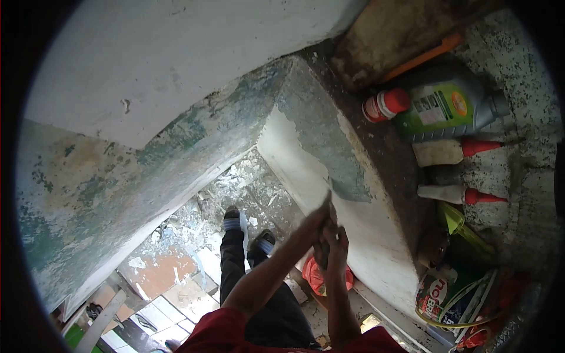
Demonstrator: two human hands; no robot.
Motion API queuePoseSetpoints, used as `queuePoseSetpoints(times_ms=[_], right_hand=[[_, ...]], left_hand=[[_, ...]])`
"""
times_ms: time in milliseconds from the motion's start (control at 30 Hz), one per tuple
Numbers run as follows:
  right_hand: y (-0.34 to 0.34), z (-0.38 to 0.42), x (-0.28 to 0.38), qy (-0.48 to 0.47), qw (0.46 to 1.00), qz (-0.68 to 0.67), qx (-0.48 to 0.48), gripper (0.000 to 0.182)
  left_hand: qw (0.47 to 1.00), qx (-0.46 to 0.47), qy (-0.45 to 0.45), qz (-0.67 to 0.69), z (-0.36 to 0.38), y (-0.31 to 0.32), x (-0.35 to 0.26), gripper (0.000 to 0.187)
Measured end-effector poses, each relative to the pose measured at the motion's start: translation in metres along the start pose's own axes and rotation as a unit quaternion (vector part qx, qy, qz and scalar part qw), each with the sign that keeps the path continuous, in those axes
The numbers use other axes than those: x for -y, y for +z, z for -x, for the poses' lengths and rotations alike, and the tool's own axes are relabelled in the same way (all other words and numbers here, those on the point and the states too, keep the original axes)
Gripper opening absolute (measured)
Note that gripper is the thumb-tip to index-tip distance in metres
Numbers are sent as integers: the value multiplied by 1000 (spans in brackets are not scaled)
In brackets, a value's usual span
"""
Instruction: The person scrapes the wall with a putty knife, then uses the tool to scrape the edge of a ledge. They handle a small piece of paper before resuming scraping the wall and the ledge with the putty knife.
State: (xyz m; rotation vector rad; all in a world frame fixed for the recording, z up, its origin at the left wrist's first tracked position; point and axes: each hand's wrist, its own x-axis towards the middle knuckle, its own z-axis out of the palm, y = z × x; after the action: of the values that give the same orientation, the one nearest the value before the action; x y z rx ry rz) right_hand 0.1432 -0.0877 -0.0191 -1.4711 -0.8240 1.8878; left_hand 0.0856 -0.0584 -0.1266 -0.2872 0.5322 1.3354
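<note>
Both of my hands are closed around a scraper (322, 254) held edge-on against the low wall. My left hand (318, 220) grips higher, close to the blade, which is mostly hidden. My right hand (336, 242) is wrapped just below and beside it, with the dark handle end showing between the hands. The wall face (347, 153) in front has worn grey-green paint above and a bare white area below. The thin top of the tool meets the wall near the border of these two.
A ledge at right holds a green-and-grey bottle (438, 106), a red-capped container (385, 105), two red-nozzled tubes (444, 193) and a printed bucket (438, 297). A red bag (315, 276) lies below my hands. Paint flakes (235, 182) cover the floor around my feet.
</note>
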Motion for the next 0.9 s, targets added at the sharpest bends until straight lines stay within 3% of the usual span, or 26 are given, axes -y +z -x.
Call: queuePoseSetpoints(times_ms=[100,200,233,333,367,467,533,600,700,800,833,900], right_hand=[[22,-8,8,44,999,-1,23,15],[-11,-2,-17,-22,999,1,-33,15],[-15,5,-9,-31,999,-13,20,15],[2,-17,-1,42,999,-20,13,11],[11,-24,-1,53,998,8,22,15],[10,-14,-16,29,1000,5,-3,15],[-1,-10,-19,10,1000,6,-11,15],[-3,-6,-12,11,1000,-16,14,15],[3,-15,-20,29,999,7,14,16],[-9,-9,-21,22,999,-20,26,16],[-15,-7,-20,13,999,-17,36,16],[-9,-12,-13,13,999,-13,35,15]], left_hand=[[997,-52,-49,25,3,7,-34,50],[997,-30,-52,-48,15,13,-6,51],[985,-75,-147,58,11,24,-3,53],[999,-22,-22,-13,-5,-3,-16,52],[997,-47,-42,35,-1,2,-34,49],[998,-28,-50,20,-4,-10,-25,48],[993,-55,-101,24,6,7,-7,48],[997,-17,-64,25,2,4,-11,50],[994,-85,-65,-12,0,-8,-26,51],[994,-65,-78,-45,10,6,-15,51],[990,-98,-97,-30,6,8,-7,50],[997,-75,-33,-2,4,12,-18,50]])
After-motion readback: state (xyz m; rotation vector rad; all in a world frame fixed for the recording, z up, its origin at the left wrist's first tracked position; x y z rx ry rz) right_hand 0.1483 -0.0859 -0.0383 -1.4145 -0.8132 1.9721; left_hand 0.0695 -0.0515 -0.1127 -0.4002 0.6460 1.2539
